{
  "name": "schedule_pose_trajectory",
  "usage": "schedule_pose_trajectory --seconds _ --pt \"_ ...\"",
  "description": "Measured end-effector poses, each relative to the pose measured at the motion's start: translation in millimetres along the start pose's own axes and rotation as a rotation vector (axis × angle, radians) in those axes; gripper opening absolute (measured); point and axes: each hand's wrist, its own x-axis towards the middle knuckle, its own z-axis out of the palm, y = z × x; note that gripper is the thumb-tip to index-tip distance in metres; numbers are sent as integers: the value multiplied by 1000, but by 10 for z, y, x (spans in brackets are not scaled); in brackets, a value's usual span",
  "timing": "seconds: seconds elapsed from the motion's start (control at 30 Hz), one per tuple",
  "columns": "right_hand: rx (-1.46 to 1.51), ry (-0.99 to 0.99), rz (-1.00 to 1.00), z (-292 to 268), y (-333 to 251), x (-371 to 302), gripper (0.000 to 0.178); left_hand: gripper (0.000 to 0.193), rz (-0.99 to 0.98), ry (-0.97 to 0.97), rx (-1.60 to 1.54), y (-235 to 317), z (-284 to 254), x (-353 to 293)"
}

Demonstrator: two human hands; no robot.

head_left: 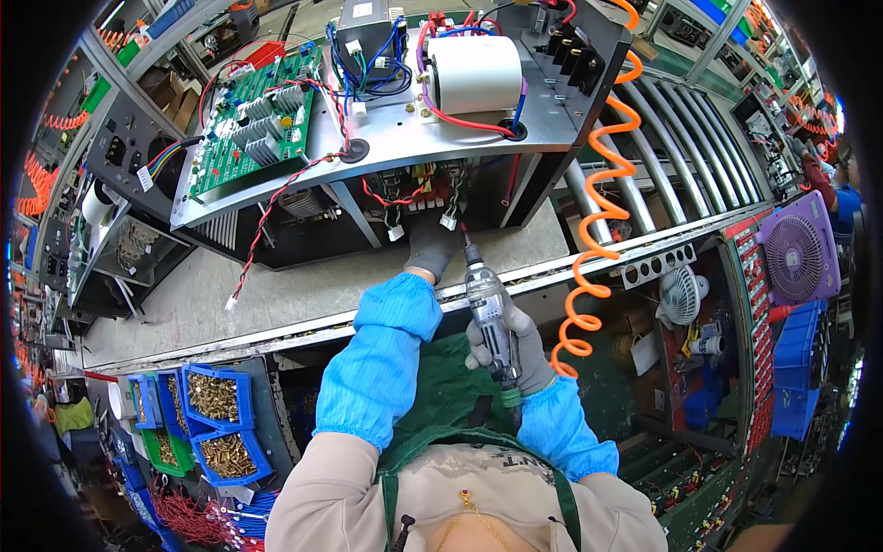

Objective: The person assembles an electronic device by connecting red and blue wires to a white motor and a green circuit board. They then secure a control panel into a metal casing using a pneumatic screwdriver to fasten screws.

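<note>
My right hand (526,345), in a grey glove, is wrapped round a powered screwdriver (487,304). Its bit points away from me, into the open lower bay of a metal equipment chassis (391,143). Close beside the bit, my left hand (432,248), also gloved, reaches into that bay; its fingers are hidden. White connectors (448,222) on twisted wires hang near it. On the chassis top sit a green circuit board (221,152) with heatsinks and a large white cylinder (474,74). A red-and-black twisted cable (258,230) dangles over the front.
An orange coiled hose (589,276) hangs just right of the screwdriver. The chassis stands on a grey bench (202,308), with roller conveyor (671,156) to the right. Blue bins (219,397) of brass-coloured fasteners sit lower left. A purple fan (798,244) is at far right.
</note>
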Motion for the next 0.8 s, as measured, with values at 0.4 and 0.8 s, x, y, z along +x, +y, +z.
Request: schedule_pose_trajectory --seconds 0.4,0.8 --pt "-163 77 3 233 49 44 69 22 -218 -94 -120 12 -61 -164" --pt "-180 31 -30 172 44 65 71 22 -139 10 -76 82 -74 -110"
